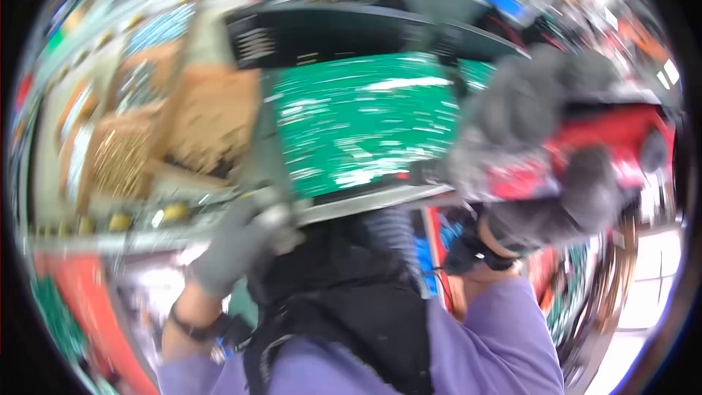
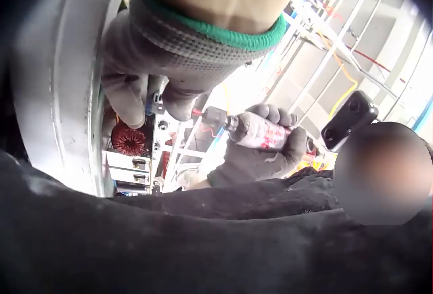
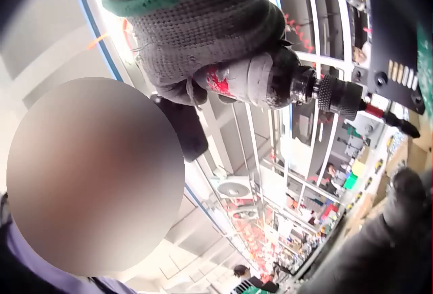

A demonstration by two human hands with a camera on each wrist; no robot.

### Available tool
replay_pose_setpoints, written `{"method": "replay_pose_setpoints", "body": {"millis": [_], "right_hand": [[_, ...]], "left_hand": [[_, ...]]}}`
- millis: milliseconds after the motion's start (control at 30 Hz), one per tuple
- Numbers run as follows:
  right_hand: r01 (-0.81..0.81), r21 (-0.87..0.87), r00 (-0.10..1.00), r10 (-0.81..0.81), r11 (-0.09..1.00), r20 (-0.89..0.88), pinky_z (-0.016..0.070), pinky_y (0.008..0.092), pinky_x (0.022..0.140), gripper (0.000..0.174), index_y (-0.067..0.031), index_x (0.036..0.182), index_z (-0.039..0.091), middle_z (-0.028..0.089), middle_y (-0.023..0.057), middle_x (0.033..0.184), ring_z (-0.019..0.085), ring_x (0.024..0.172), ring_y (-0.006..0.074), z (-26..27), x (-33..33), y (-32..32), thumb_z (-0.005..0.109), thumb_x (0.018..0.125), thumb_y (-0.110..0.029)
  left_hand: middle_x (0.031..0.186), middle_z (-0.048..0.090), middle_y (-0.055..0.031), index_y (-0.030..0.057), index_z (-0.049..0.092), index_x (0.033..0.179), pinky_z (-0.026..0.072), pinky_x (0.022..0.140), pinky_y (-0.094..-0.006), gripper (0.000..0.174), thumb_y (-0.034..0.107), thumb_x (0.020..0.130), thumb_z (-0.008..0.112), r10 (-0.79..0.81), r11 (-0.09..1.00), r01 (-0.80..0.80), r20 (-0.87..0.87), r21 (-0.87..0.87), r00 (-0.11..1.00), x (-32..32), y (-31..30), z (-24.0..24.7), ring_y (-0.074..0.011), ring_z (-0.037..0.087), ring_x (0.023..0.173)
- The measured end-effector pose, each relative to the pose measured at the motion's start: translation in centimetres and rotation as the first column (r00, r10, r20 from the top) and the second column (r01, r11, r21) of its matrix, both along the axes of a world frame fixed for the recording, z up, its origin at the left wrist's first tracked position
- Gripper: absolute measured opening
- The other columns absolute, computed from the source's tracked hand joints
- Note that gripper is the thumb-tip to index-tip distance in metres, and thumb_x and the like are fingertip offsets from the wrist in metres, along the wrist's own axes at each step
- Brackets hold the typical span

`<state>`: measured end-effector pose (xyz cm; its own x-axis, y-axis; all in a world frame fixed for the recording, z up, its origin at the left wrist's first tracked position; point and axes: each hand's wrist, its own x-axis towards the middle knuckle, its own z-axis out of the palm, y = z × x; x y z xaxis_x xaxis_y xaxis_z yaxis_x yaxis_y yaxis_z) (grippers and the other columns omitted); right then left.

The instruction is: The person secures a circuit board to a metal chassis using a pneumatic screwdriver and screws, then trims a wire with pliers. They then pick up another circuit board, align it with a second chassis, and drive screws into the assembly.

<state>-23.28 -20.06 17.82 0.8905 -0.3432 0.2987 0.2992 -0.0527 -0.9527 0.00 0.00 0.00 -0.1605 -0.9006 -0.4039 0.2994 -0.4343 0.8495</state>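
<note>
My right hand (image 1: 526,117), in a grey knit glove, grips a red and grey power screwdriver (image 1: 607,143). Its knurled chuck (image 3: 342,96) carries a bit with a red band and a dark tip (image 3: 402,124). In the head view that bit points left across the near edge of a green circuit board (image 1: 365,117) with white markings, blurred by motion. My gloved left hand (image 1: 238,238) is at the board's near left corner, by the metal rail (image 1: 373,203). The left wrist view has its fingers beside a copper-red coil (image 2: 130,140); I cannot tell whether they pinch something small.
Cardboard boxes (image 1: 212,102) with small metal parts stand left of the board. Yellow rollers (image 1: 119,222) line the bench's near edge. A black panel with slots (image 1: 329,38) borders the board's far side. My torso, in a black apron (image 1: 344,307), is close to the rail.
</note>
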Motion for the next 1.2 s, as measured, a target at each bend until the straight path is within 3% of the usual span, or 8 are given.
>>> {"method": "replay_pose_setpoints", "body": {"millis": [100, 200, 300, 400, 433, 700, 1100, 1200], "right_hand": [[0.797, -0.326, 0.578, -0.798, 0.509, 0.168, 0.0545, 0.0366, 0.057, 0.035, -0.0045, 0.107, 0.054, 0.058, 0.0103, 0.075, 0.06, 0.066, 0.0213, 4.7, -3.2, 3.4, 0.068, 0.077, -0.017], [0.975, -0.06, 0.215, -0.975, 0.212, 0.049, 0.051, 0.0283, 0.063, 0.032, -0.0045, 0.105, 0.054, 0.061, 0.005, 0.083, 0.06, 0.07, 0.0135, -3.6, -10.1, 4.5, 0.069, 0.077, -0.004], [0.999, 0.017, 0.032, -0.984, 0.029, -0.174, 0.0518, 0.0284, 0.062, 0.032, -0.0075, 0.103, 0.053, 0.059, 0.003, 0.079, 0.058, 0.065, 0.0135, -6.8, -18.5, 6.1, 0.07, 0.075, -0.004], [0.922, 0.371, -0.059, -0.986, -0.114, -0.155, 0.0533, 0.0322, 0.059, 0.029, -0.0071, 0.106, 0.053, 0.06, 0.0056, 0.082, 0.059, 0.066, 0.0177, -10.3, -26.0, 9.0, 0.064, 0.079, -0.01], [0.85, 0.508, -0.084, -0.988, -0.137, -0.127, 0.0531, 0.0332, 0.058, 0.029, -0.0057, 0.109, 0.053, 0.06, 0.0071, 0.084, 0.06, 0.068, 0.0195, -11.9, -27.9, 10.0, 0.061, 0.082, -0.014], [0.783, 0.622, -0.077, -0.994, -0.015, 0.073, 0.054, 0.0362, 0.057, 0.041, -0.0056, 0.108, 0.053, 0.059, 0.0123, 0.075, 0.061, 0.064, 0.0247, -19.8, -34.8, 15.2, 0.069, 0.075, -0.022], [0.849, 0.506, -0.153, -0.987, -0.155, -0.046, 0.0521, 0.0364, 0.055, 0.053, -0.0039, 0.11, 0.052, 0.061, 0.0128, 0.077, 0.062, 0.066, 0.0256, -19.8, -34.2, 14.5, 0.078, 0.069, -0.024], [0.861, 0.459, -0.202, -0.976, -0.219, -0.087, 0.0517, 0.0351, 0.054, 0.053, -0.0047, 0.111, 0.051, 0.059, 0.0116, 0.073, 0.061, 0.061, 0.0241, -19.9, -33.5, 14.5, 0.076, 0.069, -0.025]], "left_hand": [[0.071, 0.06, -0.0023, 0.0, 0.063, 0.098, 0.0435, 0.054, -0.023, 0.02, 0.015, 0.093, 0.05, 0.179, 0.912, -0.047, 0.291, -0.407, 0.94, -1.1, -8.6, 3.5, -0.0097, 0.056, 0.059], [0.071, 0.059, -0.004, -0.0008, 0.064, 0.097, 0.0418, 0.052, -0.0212, 0.022, 0.018, 0.089, 0.056, 0.233, 0.94, 0.031, 0.707, -0.339, 0.668, 4.3, -9.0, 10.2, -0.0079, 0.053, 0.057], [0.07, 0.059, -0.0035, 0.0006, 0.065, 0.1, 0.042, 0.052, -0.022, 0.023, 0.017, 0.085, 0.06, 0.199, 0.905, 0.144, 0.696, -0.401, 0.69, 0.4, -11.6, 15.2, -0.0077, 0.052, 0.057], [0.078, 0.062, -0.0085, 0.003, 0.064, 0.103, 0.0465, 0.056, -0.0297, 0.025, 0.018, 0.083, 0.063, 0.109, 0.501, 0.711, 0.851, -0.494, 0.514, -7.0, -16.5, 18.8, -0.0189, 0.06, 0.063], [0.082, 0.064, -0.0112, 0.0038, 0.064, 0.104, 0.0484, 0.059, -0.0328, 0.026, 0.019, 0.083, 0.064, 0.11, 0.272, 0.808, 0.851, -0.522, 0.513, -9.5, -18.9, 18.4, -0.0243, 0.063, 0.067], [0.102, 0.057, -0.0142, 0.0114, 0.059, 0.114, 0.0465, 0.086, -0.043, 0.039, 0.035, 0.083, 0.064, 0.27, -0.231, 0.963, 0.942, -0.139, 0.2, -40.3, -28.4, 12.4, -0.0332, 0.059, 0.1], [0.121, 0.055, -0.0113, 0.0107, 0.068, 0.107, 0.0358, 0.096, -0.0411, 0.035, 0.037, 0.083, 0.064, 0.605, -0.251, 0.93, 0.707, -0.269, 0.367, -57.9, -30.1, -0.8, -0.0281, 0.045, 0.119], [0.118, 0.057, -0.0133, 0.0087, 0.069, 0.102, 0.0396, 0.092, -0.0429, 0.033, 0.037, 0.086, 0.062, 0.324, 0.01, 0.924, 0.875, -0.382, 0.359, -56.8, -30.7, 2.8, -0.031, 0.049, 0.115]]}}
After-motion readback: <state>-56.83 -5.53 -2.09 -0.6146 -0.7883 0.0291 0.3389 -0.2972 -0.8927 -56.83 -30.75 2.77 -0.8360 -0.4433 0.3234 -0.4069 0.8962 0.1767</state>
